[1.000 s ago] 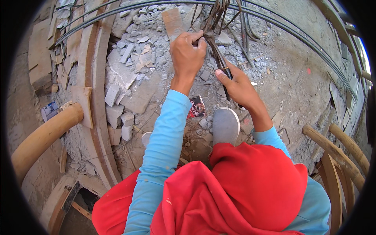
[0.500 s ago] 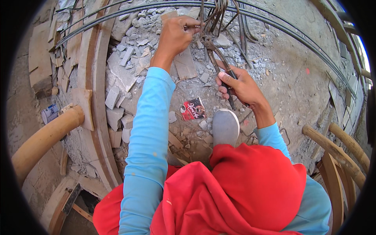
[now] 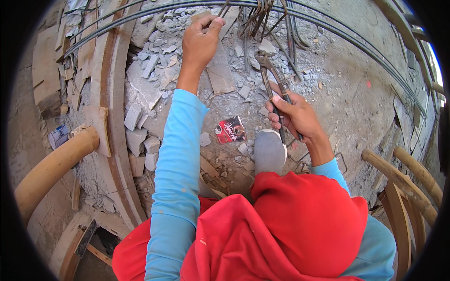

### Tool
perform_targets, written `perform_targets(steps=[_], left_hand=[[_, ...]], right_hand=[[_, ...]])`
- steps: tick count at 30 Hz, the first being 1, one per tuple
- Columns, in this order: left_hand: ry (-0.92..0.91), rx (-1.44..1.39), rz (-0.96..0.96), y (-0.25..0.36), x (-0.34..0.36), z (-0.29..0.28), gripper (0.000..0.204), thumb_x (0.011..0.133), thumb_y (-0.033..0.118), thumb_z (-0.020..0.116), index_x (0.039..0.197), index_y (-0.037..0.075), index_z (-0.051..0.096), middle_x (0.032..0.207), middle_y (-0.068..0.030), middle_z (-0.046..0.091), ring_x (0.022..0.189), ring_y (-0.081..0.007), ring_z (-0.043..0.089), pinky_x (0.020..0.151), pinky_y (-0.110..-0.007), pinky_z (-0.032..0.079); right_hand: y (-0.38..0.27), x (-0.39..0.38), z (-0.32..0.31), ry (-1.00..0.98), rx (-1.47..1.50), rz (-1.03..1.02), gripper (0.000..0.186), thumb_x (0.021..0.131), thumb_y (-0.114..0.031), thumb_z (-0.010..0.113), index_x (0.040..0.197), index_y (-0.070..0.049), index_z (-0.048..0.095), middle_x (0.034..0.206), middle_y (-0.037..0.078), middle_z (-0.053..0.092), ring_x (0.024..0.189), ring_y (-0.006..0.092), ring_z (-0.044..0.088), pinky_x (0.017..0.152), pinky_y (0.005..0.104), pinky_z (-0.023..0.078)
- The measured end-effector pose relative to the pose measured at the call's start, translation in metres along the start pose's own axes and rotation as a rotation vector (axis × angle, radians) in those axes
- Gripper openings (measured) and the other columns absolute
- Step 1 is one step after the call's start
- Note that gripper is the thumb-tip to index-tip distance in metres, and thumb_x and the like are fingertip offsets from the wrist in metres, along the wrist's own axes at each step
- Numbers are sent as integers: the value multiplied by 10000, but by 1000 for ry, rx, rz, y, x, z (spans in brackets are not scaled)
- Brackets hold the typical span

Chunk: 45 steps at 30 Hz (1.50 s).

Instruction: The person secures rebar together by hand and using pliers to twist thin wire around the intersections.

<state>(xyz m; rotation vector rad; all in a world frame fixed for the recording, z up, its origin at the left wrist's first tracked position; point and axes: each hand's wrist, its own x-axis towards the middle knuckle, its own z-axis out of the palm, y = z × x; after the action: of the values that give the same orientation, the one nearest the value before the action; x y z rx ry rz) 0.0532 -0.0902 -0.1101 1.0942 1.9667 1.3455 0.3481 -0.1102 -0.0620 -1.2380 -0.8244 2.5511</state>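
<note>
The left grip (image 3: 200,43) pinches a thin rod (image 3: 225,9), long bars (image 3: 140,12) just beyond it; the right grip (image 3: 301,115) clasps pincers (image 3: 264,60). A loose pinch could let the rod slip.

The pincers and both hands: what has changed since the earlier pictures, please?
The pincers came away from the bent bars, down and right, still in the right hand. The left hand moved left, apparently pinching a thin bar. The red packet and grey shoe stayed.
</note>
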Motion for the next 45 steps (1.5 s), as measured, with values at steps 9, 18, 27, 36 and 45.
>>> perform_targets(steps=[9,18,27,36,45], left_hand=[[574,496,373,8,-22,30,308,853,183,832,1119,108,695,886,-59,572,881,-312,544,947,-430,443],[2,326,1,-1,-31,61,307,925,308,723,1152,117,802,755,-172,726,700,-386,698,678,-482,546],[-347,30,66,17,-11,24,326,967,360,742,1108,79,831,1047,-82,769,982,-189,687,896,-349,522],[-482,-216,-40,31,-10,12,291,1004,292,721,1137,50,814,1046,-50,795,1022,-148,693,958,-322,516],[-335,186,82,44,-13,21,361,961,377,754,1099,48,816,882,-92,783,816,-183,711,774,-345,551]], right_hand=[[33,-37,5,96,-122,193,643,1097,-249,583,1663,-129,302,1371,156,663,1195,244,667,1017,397,560],[40,-25,12,103,-128,132,627,1102,-243,575,1661,-131,314,1366,143,653,1176,225,662,1006,406,563],[32,-18,15,101,-118,-3,671,1092,-314,597,1670,-141,303,1378,114,647,1158,202,650,980,400,550],[14,-16,26,74,-220,-156,673,1085,-354,600,1658,-121,334,1378,103,647,1171,188,645,969,360,521],[11,-4,23,192,-452,-154,641,1086,-328,597,1646,-128,358,1390,139,645,1196,229,645,988,414,539]])
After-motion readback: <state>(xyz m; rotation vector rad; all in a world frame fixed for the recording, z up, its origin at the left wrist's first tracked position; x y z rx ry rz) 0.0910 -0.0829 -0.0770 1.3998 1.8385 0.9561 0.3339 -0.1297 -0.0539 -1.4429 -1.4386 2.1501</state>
